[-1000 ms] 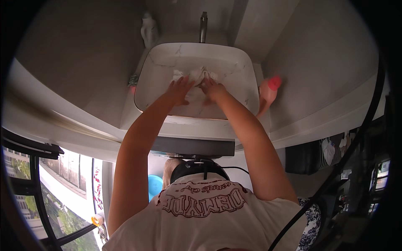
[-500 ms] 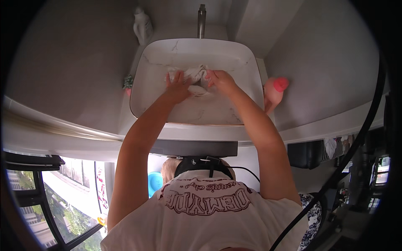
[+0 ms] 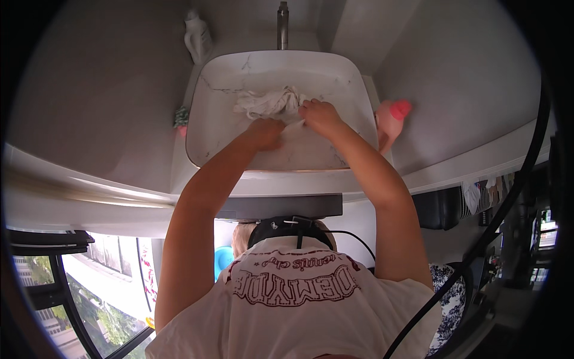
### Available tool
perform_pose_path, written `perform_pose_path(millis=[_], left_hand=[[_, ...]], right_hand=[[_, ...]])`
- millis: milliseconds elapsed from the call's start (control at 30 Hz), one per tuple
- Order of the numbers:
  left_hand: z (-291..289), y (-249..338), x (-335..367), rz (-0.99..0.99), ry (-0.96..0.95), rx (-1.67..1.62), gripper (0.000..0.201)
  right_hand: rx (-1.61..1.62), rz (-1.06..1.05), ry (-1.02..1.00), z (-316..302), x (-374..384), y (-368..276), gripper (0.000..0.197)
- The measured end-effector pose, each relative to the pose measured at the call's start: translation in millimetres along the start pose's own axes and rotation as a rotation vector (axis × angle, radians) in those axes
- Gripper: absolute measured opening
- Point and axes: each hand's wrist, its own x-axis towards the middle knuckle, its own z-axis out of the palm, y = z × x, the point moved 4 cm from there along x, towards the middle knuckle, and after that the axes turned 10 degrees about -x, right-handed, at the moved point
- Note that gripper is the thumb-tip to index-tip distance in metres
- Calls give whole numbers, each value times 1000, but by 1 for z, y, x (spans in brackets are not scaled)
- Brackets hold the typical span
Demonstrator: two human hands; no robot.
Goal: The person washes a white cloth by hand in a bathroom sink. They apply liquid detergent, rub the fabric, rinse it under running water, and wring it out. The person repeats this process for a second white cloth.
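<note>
A wet, crumpled white cloth [image 3: 269, 103] lies in the pale marbled washbasin [image 3: 218, 140]. My right hand [image 3: 321, 118] is closed on the cloth's right part, its fingertips pinching a fold. My left hand [image 3: 266, 134] is curled at the cloth's near edge, knuckles up and slightly blurred. Between both hands stretches a light strip of the fabric. The left fingertips are mostly hidden under the hand.
Behind the basin rises a metal faucet [image 3: 283, 27]. A white bottle [image 3: 197, 37] stands at the back left, above a small potted plant [image 3: 181, 119]. On the right is a pink bottle [image 3: 391, 125] with a red cap. A black cable [image 3: 472, 257] crosses the right side.
My left hand has come off the top of the cloth, moved nearer to me and right, and curled from spread fingers. My right hand stays at the cloth's right part.
</note>
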Motion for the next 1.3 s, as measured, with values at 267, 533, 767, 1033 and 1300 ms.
perform_pose_path(millis=[267,533,767,1033,1300], left_hand=[[-42,-26,-12,-58,286,-299,32],[-164,-24,-25,159,742,-557,33],[-205,-34,-13,79,875,-840,32],[-93,-67,33,-355,614,-1515,44],[-50,-68,62,-417,988,-1560,38]], right_hand=[[362,-74,476,-51,-10,32,16],[974,174,421,-133,31,70,18],[1072,237,712,-172,47,71,23],[1406,352,176,-28,67,54,31],[1626,505,229,15,91,36,33]])
